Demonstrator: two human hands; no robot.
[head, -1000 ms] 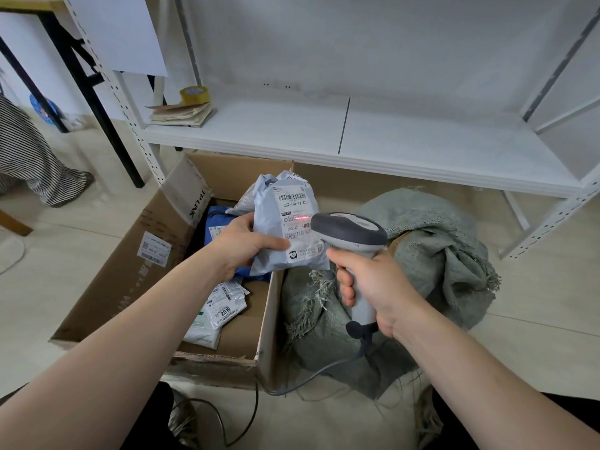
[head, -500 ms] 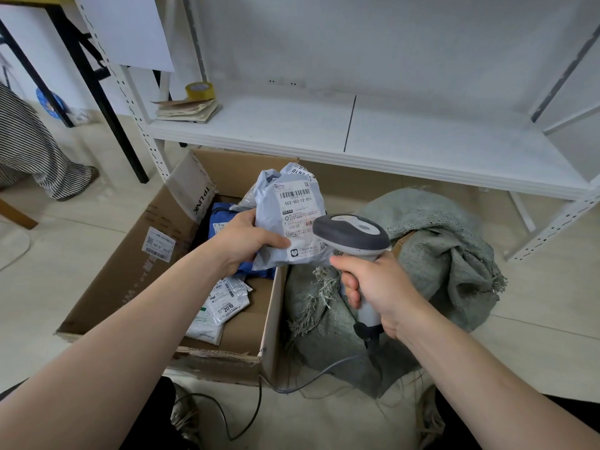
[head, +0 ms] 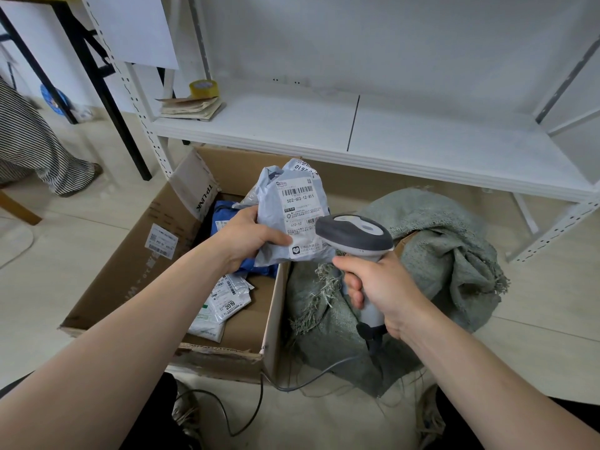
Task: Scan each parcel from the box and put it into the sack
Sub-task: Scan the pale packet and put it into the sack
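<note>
One parcel (head: 293, 203) pinched under left hand (head: 249, 236) thumb, right hand (head: 380, 288) gripping scanner (head: 354, 232)

Pale grey parcel (head: 292, 219), grey-green sack (head: 448, 254), brown box (head: 130, 271), black-and-white striped cloth (head: 32, 141), yellow tape (head: 204, 89).

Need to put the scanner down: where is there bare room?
The white shelf is bare right of the tape roll and paper stack. In the box, bare cardboard shows between the white parcels and its right wall; its far end, by the blue parcel, is crowded.
</note>
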